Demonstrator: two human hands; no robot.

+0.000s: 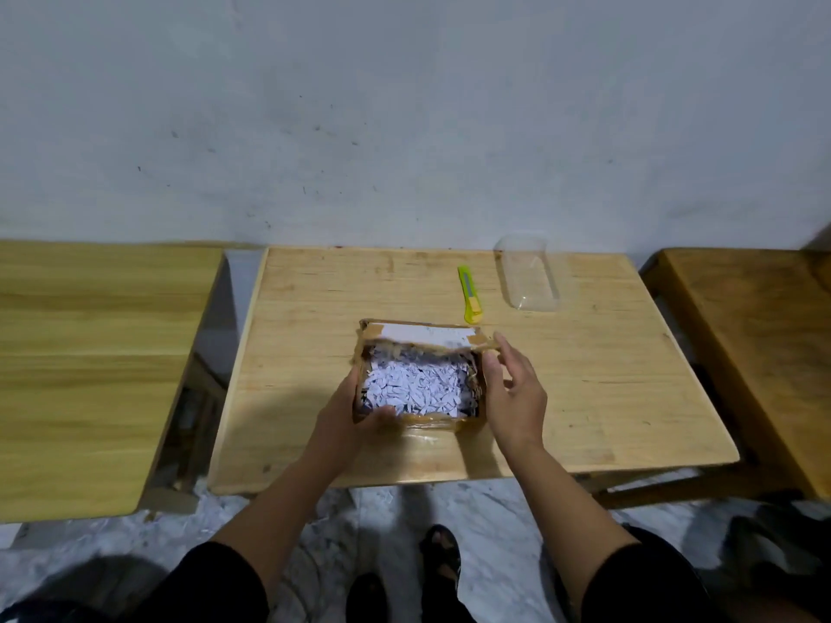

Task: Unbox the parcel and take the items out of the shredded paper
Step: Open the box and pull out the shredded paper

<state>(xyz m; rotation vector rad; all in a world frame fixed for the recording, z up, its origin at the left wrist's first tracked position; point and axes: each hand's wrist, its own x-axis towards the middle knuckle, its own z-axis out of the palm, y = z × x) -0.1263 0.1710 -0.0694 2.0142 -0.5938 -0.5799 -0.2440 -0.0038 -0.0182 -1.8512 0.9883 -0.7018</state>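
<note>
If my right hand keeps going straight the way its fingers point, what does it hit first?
Most likely the back flap of the open box: the right hand points forward along the box's right wall, fingertips already at that flap's taped corner. Depth is unclear.

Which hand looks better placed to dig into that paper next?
Probably the right hand: it hovers open beside the box, while the left hand grips the near corner, steadying it over the shredded paper.
</note>
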